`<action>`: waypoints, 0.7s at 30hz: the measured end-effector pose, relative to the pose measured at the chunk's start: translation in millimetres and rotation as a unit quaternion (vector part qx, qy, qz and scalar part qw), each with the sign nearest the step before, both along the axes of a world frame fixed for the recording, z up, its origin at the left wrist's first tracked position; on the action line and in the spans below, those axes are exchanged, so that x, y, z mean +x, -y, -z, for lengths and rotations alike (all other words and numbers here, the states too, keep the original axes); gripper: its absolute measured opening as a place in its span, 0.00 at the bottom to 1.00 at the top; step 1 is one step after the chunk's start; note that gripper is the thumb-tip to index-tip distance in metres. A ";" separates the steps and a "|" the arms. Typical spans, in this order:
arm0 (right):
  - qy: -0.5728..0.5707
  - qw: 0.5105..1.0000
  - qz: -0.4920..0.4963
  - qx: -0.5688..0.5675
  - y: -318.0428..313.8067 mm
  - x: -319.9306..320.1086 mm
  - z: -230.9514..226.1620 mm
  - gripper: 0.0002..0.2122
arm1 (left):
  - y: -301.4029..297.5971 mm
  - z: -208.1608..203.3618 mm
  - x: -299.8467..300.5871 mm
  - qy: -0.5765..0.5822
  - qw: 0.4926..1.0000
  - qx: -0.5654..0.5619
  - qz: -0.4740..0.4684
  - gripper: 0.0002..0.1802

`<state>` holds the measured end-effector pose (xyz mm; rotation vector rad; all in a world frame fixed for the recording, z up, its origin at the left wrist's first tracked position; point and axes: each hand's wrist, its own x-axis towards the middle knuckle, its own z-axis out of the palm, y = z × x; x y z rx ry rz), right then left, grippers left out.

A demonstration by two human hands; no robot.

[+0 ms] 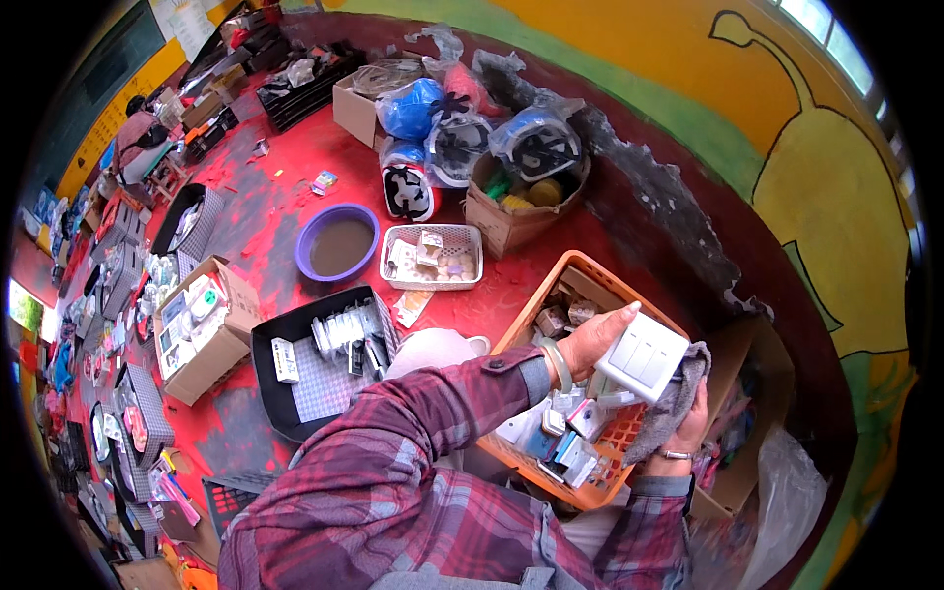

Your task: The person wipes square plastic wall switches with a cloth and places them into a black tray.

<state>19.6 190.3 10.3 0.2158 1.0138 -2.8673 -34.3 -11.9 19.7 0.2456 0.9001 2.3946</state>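
Note:
A white wall switch (644, 357) with three rocker keys is held up over the orange plastic basket (536, 278). My left hand (592, 340) is closed on its left edge, thumb along the top. A grey cloth (677, 405) is gripped in my right hand (692, 423) and bunched against the switch's right side. The right fingers are partly hidden behind the cloth. Below, the basket holds several switches, sockets and small boxes (588, 418).
Left of the basket stand a black bin (264, 344), a white basket (474, 258) and a purple basin (303, 246) of murky water. Helmets (458, 147) and a carton (501, 228) sit behind. Another carton (733, 472) and clear plastic (787, 492) lie at right. A person (138, 138) sits far left.

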 end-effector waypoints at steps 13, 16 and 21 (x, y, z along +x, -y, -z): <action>0.026 0.988 -0.010 0.151 39.4 14.3 8.5 0.21 | -11.9 38.5 6.8 -0.052 0.968 -0.193 -0.155 0.25; 0.005 0.992 -0.036 0.121 40.4 16.4 -4.4 0.20 | -6.5 21.7 5.9 0.013 0.989 -0.079 -0.126 0.25; -0.006 0.995 -0.032 0.092 32.0 17.2 7.8 0.19 | -5.6 20.5 6.2 -0.073 0.972 -0.131 -0.180 0.25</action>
